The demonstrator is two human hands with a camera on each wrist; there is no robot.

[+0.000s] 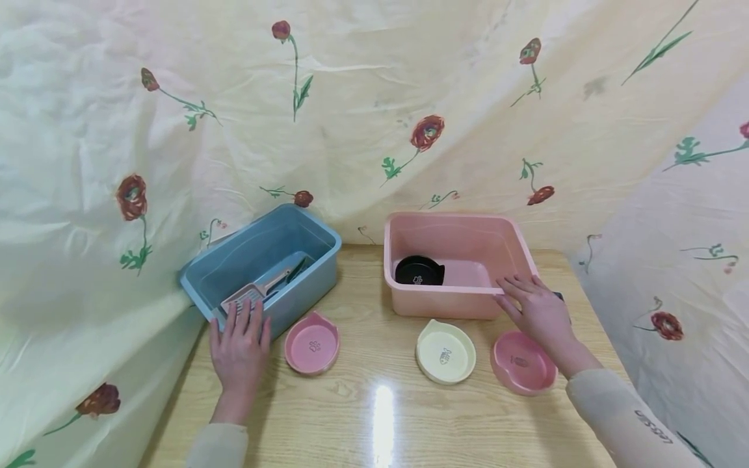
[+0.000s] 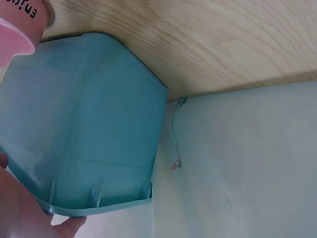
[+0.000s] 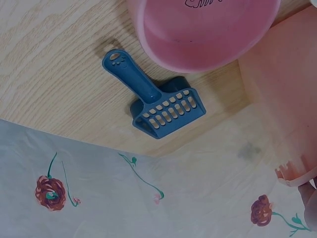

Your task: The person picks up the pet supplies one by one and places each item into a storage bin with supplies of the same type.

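Observation:
A blue plastic bin (image 1: 304, 292) stands at an angle on the left. My left hand (image 1: 238, 348) holds its near rim, fingers over the edge and thumb against the outer wall. Inside lie a pale pink litter scoop (image 1: 248, 294) and a dark green-blue item (image 1: 300, 268), partly hidden. On the right, a pink plastic bin (image 1: 445, 305) has a black pet bowl (image 1: 419, 270) inside. My right hand (image 1: 541, 312) grips its near right corner, thumb outside the rim. A deep pink pet bowl (image 1: 523, 370) sits below that hand. Next to it lies a blue litter scoop (image 3: 143, 89).
A pink cat-eared bowl (image 1: 313, 344) sits by the blue bin, and a cream cat-eared bowl (image 1: 446, 354) stands before the pink bin. Flowered cloth (image 1: 351, 97) hangs behind and at both sides of the wooden table (image 1: 328, 416).

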